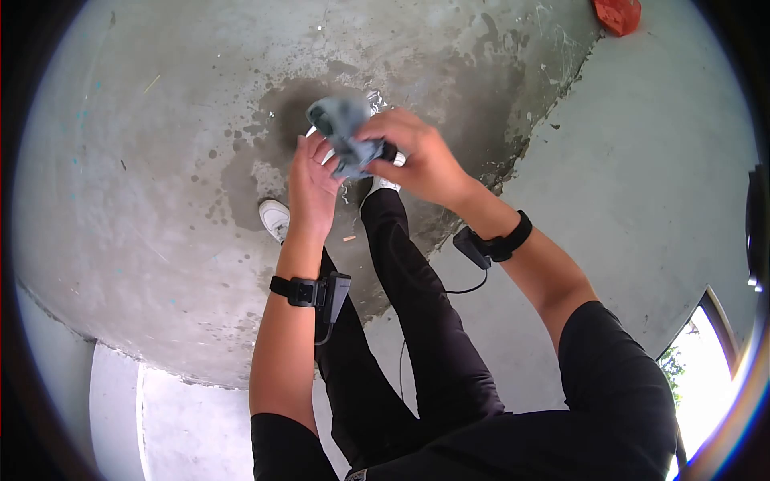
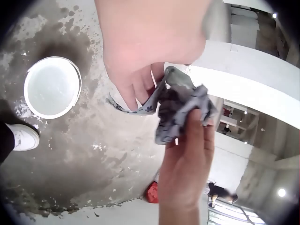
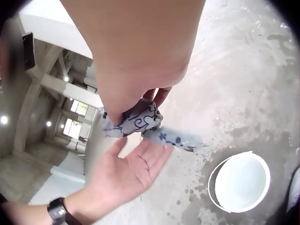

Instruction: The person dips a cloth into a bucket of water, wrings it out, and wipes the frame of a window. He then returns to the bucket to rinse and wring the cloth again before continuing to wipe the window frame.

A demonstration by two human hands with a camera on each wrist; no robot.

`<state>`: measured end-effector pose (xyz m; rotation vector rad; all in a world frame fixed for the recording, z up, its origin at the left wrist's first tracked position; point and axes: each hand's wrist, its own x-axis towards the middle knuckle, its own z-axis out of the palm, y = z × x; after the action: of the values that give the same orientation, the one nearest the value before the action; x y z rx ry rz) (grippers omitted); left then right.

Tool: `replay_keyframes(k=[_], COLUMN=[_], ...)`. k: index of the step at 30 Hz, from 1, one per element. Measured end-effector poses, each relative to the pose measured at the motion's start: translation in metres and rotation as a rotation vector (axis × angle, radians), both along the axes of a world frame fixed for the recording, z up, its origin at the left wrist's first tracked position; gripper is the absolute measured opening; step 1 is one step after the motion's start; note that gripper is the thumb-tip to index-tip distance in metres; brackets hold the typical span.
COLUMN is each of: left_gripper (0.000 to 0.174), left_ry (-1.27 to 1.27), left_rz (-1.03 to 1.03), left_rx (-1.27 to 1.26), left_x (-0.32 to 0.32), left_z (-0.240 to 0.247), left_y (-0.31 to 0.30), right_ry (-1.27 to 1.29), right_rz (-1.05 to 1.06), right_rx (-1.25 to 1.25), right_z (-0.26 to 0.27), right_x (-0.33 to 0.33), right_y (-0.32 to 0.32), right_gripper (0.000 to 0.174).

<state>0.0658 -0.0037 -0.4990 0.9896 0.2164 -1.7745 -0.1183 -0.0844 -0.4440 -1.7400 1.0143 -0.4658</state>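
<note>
A grey-blue patterned cloth [image 1: 341,128] is bunched up between my two hands, above the floor. My right hand [image 1: 425,156] grips its gathered part, with the thumb pressed over the folds in the left wrist view. A loose flap of the cloth [image 3: 176,138] trails out past the fingers of my left hand [image 3: 129,171]. That left hand is palm up with fingers extended, close under the cloth. Below stands a white bucket [image 2: 78,89] holding pale liquid; in the head view the hands and cloth mostly hide it.
Wet patches [image 1: 249,188] darken the concrete floor around the bucket. White shoes [image 1: 274,218] stand close by. A red bag [image 1: 618,16] lies farther off by the wall edge. Another person [image 2: 218,193] appears in the distance. Cables hang from both wrist cameras.
</note>
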Motion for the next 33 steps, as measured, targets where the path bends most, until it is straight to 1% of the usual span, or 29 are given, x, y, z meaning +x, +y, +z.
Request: replay_keyframes(k=[1, 3, 4, 5, 7, 8, 9, 10, 11, 13, 14, 16, 17, 19, 20, 22, 23, 25, 26, 28, 29, 31, 33], left_gripper=[0.045, 0.047, 0.046, 0.046, 0.046, 0.045, 0.045, 0.043, 0.041, 0.039, 0.037, 0.035, 0.034, 0.032, 0.031, 0.032, 0.033, 0.034, 0.031, 0.029, 0.029, 0.028, 0.025], left_ry=[0.0, 0.089, -0.018, -0.019, -0.248, -0.196, -0.195, -0.204, -0.212, -0.249, -0.286, -0.294, -0.299, -0.298, -0.295, -0.287, -0.279, -0.288, -0.325, -0.363, -0.393, -0.424, -0.435], left_rz=[-0.002, -0.005, -0.063, -0.064, -0.118, -0.051, -0.053, -0.002, 0.049, 0.072, 0.1, 0.108, 0.121, 0.104, 0.09, 0.05, 0.012, -0.005, -0.015, -0.023, -0.059, -0.095, -0.092], left_rx=[0.0, -0.011, -0.014, -0.014, 0.071, 0.086, 0.086, 0.112, 0.137, 0.128, 0.122, 0.105, 0.09, 0.112, 0.133, 0.114, 0.096, 0.118, 0.117, 0.116, 0.149, 0.182, 0.342], left_x=[0.001, 0.002, 0.003, 0.004, 0.005, 0.006, 0.005, 0.004, 0.003, 0.001, 0.0, -0.003, -0.004, -0.009, -0.011, -0.017, -0.02, -0.023, -0.023, -0.025, -0.025, -0.026, -0.026], left_z=[0.005, 0.012, 0.003, -0.001, -0.003, -0.003, -0.001, 0.002, 0.004, 0.005, 0.004, 0.005, 0.004, 0.001, -0.001, -0.005, -0.006, -0.008, -0.009, -0.008, -0.007, -0.004, -0.004], left_y=[-0.002, -0.006, -0.004, -0.003, -0.004, -0.003, -0.004, -0.004, -0.005, -0.002, -0.001, 0.001, 0.001, 0.004, 0.005, 0.009, 0.011, 0.012, 0.012, 0.013, 0.015, 0.018, 0.02], right_ry=[0.0, 0.118, 0.145, 0.145, 0.047, 0.048, 0.059, 0.071, 0.072, 0.096, 0.094, 0.04, 0.04, -0.202, -0.203, -0.305, -0.305, -0.329, -0.328, -0.365, -0.366, -0.492, -0.483], right_rz=[-0.002, 0.183, 0.221, 0.219, 0.172, 0.17, -0.005, -0.181, -0.186, -0.44, -0.444, -0.495, -0.499, -0.578, -0.581, -0.756, -0.756, -0.695, -0.695, -0.665, -0.661, -0.698, -0.681], right_rx=[0.0, -0.167, -0.208, -0.208, -0.16, -0.158, -0.125, -0.093, -0.094, 0.29, 0.289, 0.645, 0.646, 0.874, 0.874, 1.168, 1.168, 1.166, 1.166, 1.194, 1.196, 1.199, 1.183], right_z=[-0.002, -0.006, -0.006, -0.007, -0.009, -0.012, -0.016, -0.021, -0.026, -0.032, -0.036, -0.038, -0.043, -0.051, -0.053, -0.051, -0.051, -0.054, -0.057, -0.062, -0.064, -0.066, -0.075], right_x=[0.003, 0.009, 0.011, 0.009, 0.005, 0.004, 0.003, 0.003, 0.003, 0.007, 0.007, 0.012, 0.016, 0.026, 0.028, 0.033, 0.032, 0.027, 0.026, 0.023, 0.023, 0.021, 0.016], right_y=[0.003, 0.01, 0.013, 0.015, 0.017, 0.02, 0.023, 0.027, 0.032, 0.041, 0.045, 0.048, 0.049, 0.052, 0.053, 0.049, 0.047, 0.045, 0.045, 0.046, 0.047, 0.048, 0.047], right_gripper=[0.04, 0.045, 0.046, 0.046, 0.039, 0.039, 0.034, 0.028, 0.028, 0.016, 0.016, 0.013, 0.013, 0.024, 0.024, 0.036, 0.036, 0.044, 0.044, 0.04, 0.04, 0.034, 0.03])
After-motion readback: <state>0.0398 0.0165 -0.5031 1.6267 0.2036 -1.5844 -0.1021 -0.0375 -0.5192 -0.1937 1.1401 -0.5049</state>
